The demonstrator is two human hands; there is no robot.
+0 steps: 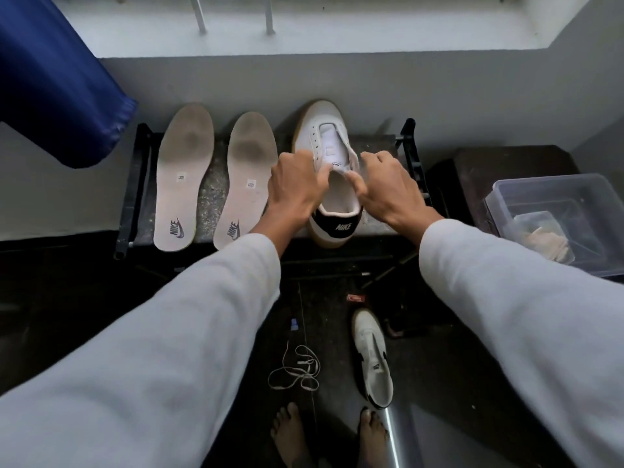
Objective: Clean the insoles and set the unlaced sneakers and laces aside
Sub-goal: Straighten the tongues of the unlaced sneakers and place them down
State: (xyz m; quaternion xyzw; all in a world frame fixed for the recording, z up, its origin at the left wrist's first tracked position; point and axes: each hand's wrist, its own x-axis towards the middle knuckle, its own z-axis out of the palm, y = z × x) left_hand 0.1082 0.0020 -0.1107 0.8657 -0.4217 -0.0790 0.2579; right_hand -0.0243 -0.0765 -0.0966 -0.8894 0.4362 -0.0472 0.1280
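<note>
We see the white sneaker [326, 153] standing on a low, dark speckled desk [209, 184], toe against the grey wall [304, 86] and its black heel tab toward us. It has no lace in its eyelets. Our left hand [297, 190] pinches the left edge of the shoe's opening between thumb and fingers, and our right hand [388, 187] pinches the right edge the same way, so the collar is held apart. Pale grey sleeves [189, 332] cover both forearms.

Just left of the shoe, two insoles lie flat on the same desk, side by side and toes to the wall: the left insole [184, 177] and the right insole [248, 180], each grey-soiled at the forefoot with a printed logo at the heel. The desk sits in a black metal frame [135, 184].

Below, on the dark floor [84, 315], a loose white lace [297, 373] lies in a tangle, and the second sneaker [373, 356] lies just right of it, also unlaced. Our bare feet [290, 430] stand near both. To the right of the desk, a clear plastic tub [557, 211] rests on a dark block and holds something pale. A blue cloth [50, 79] hangs at upper left, and a white window ledge [304, 38] with bars runs above the wall.
</note>
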